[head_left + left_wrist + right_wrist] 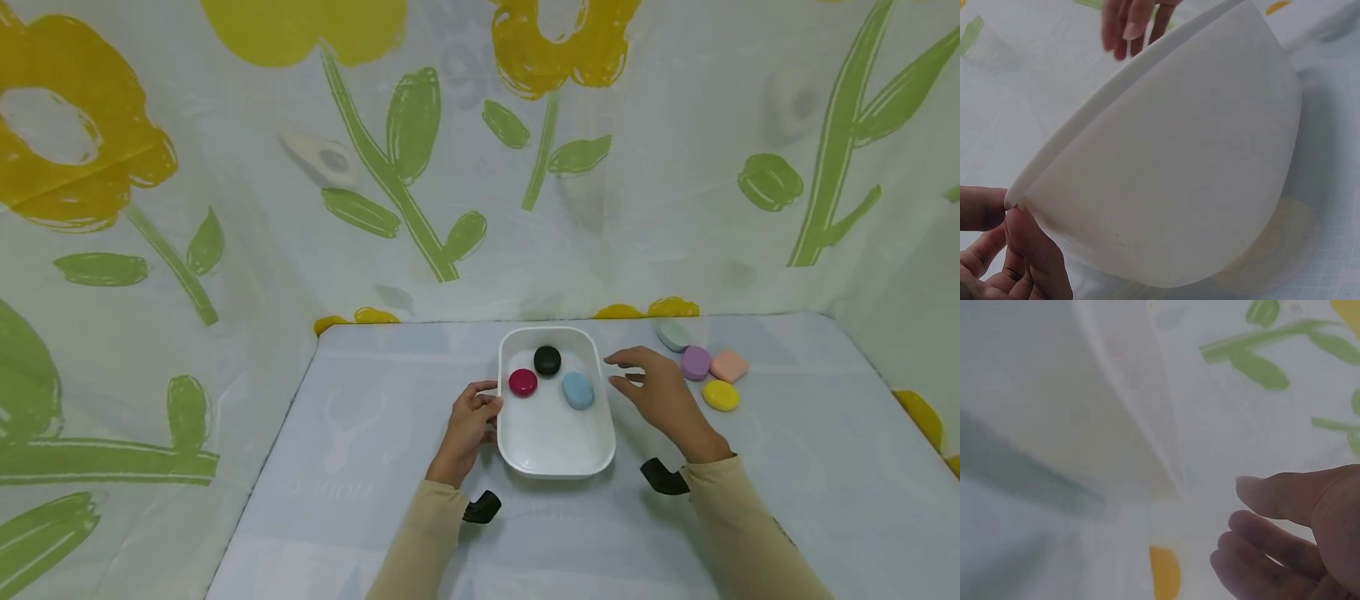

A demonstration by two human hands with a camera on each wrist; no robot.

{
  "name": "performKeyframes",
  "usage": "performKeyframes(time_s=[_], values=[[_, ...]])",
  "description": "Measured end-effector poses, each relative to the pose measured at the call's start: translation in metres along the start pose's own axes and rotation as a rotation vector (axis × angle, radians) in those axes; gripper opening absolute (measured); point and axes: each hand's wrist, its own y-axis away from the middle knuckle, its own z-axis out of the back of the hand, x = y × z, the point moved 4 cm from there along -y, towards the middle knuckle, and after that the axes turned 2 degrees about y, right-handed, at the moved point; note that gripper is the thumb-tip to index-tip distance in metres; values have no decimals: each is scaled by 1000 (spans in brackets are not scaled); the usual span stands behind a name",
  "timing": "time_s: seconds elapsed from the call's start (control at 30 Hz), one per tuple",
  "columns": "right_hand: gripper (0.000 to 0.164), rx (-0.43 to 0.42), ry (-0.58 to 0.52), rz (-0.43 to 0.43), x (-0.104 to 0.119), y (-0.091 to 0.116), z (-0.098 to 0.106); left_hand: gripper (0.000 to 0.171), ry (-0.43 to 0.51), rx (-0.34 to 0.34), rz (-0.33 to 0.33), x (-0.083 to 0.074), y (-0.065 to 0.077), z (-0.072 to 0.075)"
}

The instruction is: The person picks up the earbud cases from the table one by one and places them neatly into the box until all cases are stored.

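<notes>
A white rectangular tray (555, 454) with rounded corners holds three smooth, rounded pieces: a black one (547, 361), a red one (522, 382) and a light-blue oval one (577, 390). My left hand (468, 429) pinches the tray's left rim; in the left wrist view, thumb and finger meet at the edge of the tray wall (1166, 156). Just off the tray's right side, my right hand (660, 396) hovers with relaxed, slightly bent fingers and nothing between them. From the right wrist view, those fingers (1266, 550) are apart from the tray wall (1072, 400).
Right of my right hand lie a pale green piece (674, 336), a purple round one (695, 363), a peach squarish one (729, 366) and a yellow round one (721, 396). A flower-printed curtain (675, 233) hangs behind the pale table (337, 500) and along its sides.
</notes>
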Motion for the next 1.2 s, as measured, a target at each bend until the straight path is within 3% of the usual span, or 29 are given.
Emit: performKeyframes(time_s=[0.37,0.83,1.2], values=[[33,-213,27,-14,-53,34,35,38,-4,3,4,0,1,0],[39,-299,106,-158,-102,55,49,37,-8,8,3,-1,1,0],[45,-268,143,-232,-127,57,49,38,-12,15,-3,0,1,0]])
